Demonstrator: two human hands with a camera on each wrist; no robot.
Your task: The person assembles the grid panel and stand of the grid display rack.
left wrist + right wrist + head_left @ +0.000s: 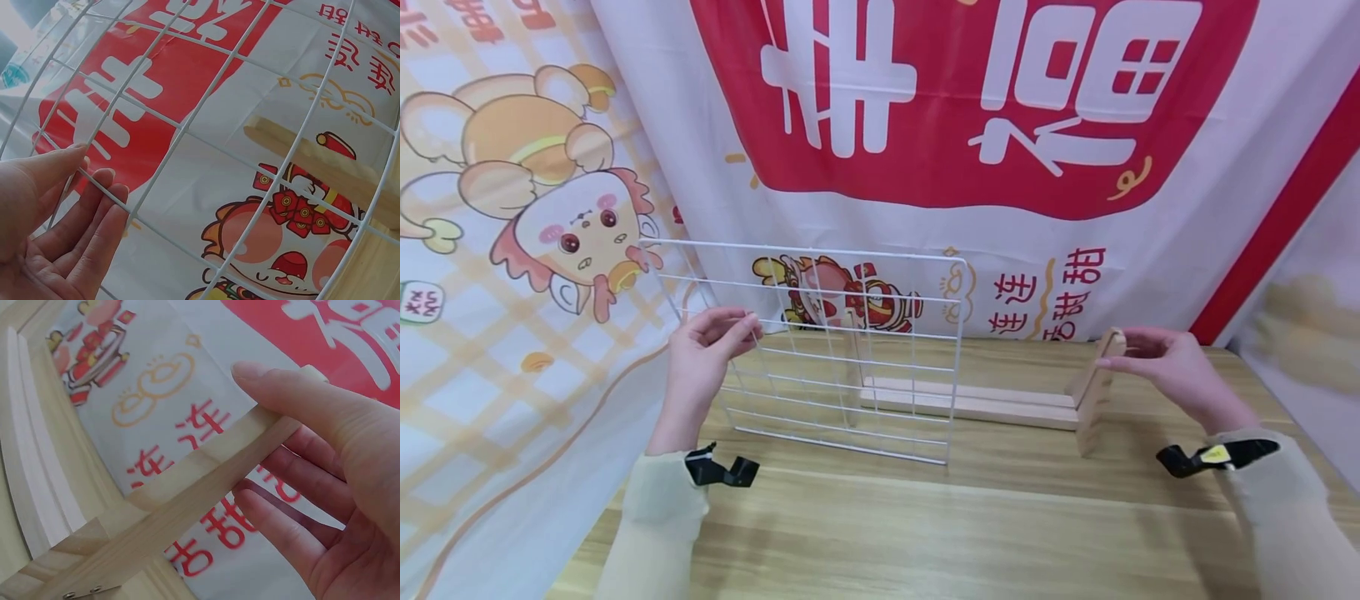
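White grid [829, 354] pinched, wooden stand [973, 406] held, 福 [1082, 92]

Both cream sleeves [651, 533] bear black straps [702, 469], one with a yellow label [1215, 454]

The grid [835, 355] is held before the left end of the stand [1007, 406]. The stand is set on the table [925, 533], before the cloth [1150, 267].
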